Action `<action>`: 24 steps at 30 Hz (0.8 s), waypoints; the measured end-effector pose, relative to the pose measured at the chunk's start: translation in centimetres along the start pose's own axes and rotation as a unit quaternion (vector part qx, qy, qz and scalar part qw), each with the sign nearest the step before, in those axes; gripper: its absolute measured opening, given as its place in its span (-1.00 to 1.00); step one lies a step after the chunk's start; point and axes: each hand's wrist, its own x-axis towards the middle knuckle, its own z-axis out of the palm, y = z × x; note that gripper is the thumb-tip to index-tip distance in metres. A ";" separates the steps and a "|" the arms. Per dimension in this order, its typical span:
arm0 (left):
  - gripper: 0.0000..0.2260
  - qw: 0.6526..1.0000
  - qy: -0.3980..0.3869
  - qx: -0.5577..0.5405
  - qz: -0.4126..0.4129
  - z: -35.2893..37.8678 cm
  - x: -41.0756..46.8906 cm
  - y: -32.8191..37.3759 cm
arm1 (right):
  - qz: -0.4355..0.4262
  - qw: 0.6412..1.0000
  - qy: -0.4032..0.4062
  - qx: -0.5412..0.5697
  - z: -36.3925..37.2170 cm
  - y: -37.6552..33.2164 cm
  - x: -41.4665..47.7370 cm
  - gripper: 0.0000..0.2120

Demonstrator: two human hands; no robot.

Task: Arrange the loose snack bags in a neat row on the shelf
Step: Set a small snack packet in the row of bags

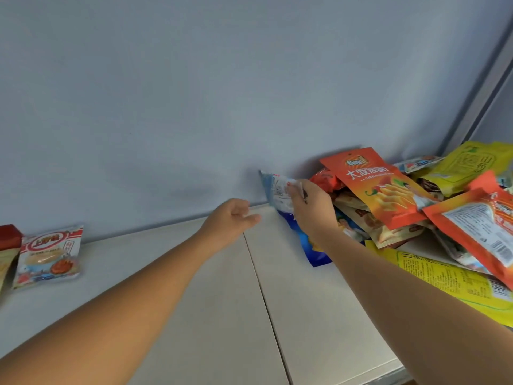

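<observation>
Your right hand (311,207) pinches the blue bag (280,198) by the wall, beside the pile (416,212). Your left hand (233,220) is open, holding nothing. Pull fast and the pile may slide down.

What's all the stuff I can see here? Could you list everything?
Blue bag: one, blue and white, leaning on the wall at the pile's left edge, held by the right hand.
Pile: many overlapping bags, orange, yellow, red, on the shelf at right; exact count unclear.
Orange bag: one, orange with chilli picture, on top of the pile.
White bag: one, white and red, propped at far left.
Red pack: one, red, cut off by the left edge.
Shelf: one, cream, with a seam down the middle.
Wall: pale blue-grey, behind the shelf.
Left hand: bare, open, above the shelf, holding nothing.
Right hand: bare, gripping the blue bag.
</observation>
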 end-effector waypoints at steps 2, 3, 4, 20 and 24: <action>-0.36 0.999 0.007 -0.035 0.002 -0.9 -0.1 0.7 | 0.055 0.987 -0.030 0.151 -0.1 -1.3 -0.8 -0.64; -0.29 0.999 0.003 -0.051 0.005 -1.4 -0.1 0.9 | 0.074 0.974 -0.056 0.208 -0.1 -1.7 -1.1 -0.68; -0.27 0.997 -0.006 -0.072 0.006 -2.0 -0.1 0.9 | 0.095 0.960 -0.080 0.253 0.1 -2.0 -1.5 -0.71; -0.68 0.995 0.032 -0.008 0.095 -4.3 -3.5 0.6 | 0.133 0.933 -0.173 0.287 5.0 -7.5 -6.3 -0.51; -0.69 0.995 -0.012 0.010 0.098 -5.0 -4.9 0.1 | 0.181 0.910 -0.148 0.342 4.7 -7.9 -6.3 -0.78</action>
